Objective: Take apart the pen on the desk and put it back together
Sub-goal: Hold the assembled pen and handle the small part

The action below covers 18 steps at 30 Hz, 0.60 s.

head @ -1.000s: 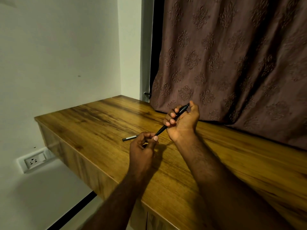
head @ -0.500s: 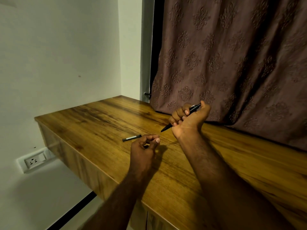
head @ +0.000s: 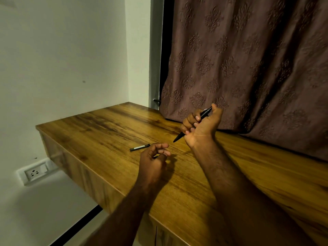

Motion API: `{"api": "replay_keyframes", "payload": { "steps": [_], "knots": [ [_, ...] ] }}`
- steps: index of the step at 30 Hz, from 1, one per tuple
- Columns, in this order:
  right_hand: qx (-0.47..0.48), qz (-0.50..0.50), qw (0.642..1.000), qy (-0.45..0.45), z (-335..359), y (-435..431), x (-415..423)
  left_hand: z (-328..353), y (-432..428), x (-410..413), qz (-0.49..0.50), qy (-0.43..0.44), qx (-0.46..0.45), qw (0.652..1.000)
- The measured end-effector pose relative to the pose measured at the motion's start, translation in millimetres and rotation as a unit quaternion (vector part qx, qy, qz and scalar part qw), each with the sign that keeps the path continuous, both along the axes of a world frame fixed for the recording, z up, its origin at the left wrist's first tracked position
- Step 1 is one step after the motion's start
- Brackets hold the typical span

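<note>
- Wooden desk [head: 99, 132], curtain [head: 248, 59] behind.
- Right hand [head: 201, 127] grips pen [head: 179, 136].
- Left hand [head: 154, 157] pinched, contents unclear.
- One part [head: 139, 147] lies far-left: probably mid-disassembly.

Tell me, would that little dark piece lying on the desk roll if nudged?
Probably: the short dark cylindrical pen piece looks round and lies loose on the smooth wooden desk. It seems slim, so likely light and stiff.
</note>
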State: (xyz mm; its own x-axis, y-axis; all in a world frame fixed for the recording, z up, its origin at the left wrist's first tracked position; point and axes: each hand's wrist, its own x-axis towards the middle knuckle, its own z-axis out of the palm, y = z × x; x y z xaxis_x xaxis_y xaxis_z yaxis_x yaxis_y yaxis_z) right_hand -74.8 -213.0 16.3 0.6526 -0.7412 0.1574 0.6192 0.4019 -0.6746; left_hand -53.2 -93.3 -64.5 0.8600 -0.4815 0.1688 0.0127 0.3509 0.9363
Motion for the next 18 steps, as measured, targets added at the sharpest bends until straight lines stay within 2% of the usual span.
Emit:
{"api": "replay_keyframes", "payload": {
  "steps": [7, 18],
  "knots": [
    [-0.061, 0.002, 0.998, -0.010, 4, 9, -2, 2, 1, 0, -0.023, 0.019, 0.009, 1.000],
    [-0.060, 0.010, 0.998, -0.029, 4, 12, -3, 5, 5, -2, -0.043, 0.004, 0.024, 0.999]
  ]
}}
